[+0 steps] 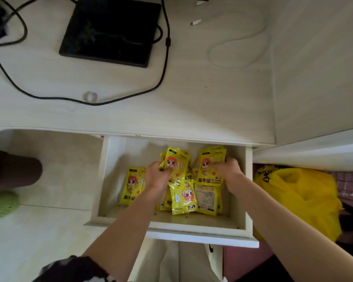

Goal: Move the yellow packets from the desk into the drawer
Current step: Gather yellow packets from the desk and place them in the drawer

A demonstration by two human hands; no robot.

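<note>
Both hands down in open drawer (248,180) under desk (130,110); left hand (157,176) curled round a packet (176,161), thumb on its front, packet tilted up; right hand (227,169) pinches another packet (210,163) at its right edge; rest of yellow packets (183,197) piled loose in drawer mid, one (132,185) lying apart at left; black pad (110,31) & black cable (161,78) on desk; yellow bag (300,198) right of drawer.
</note>
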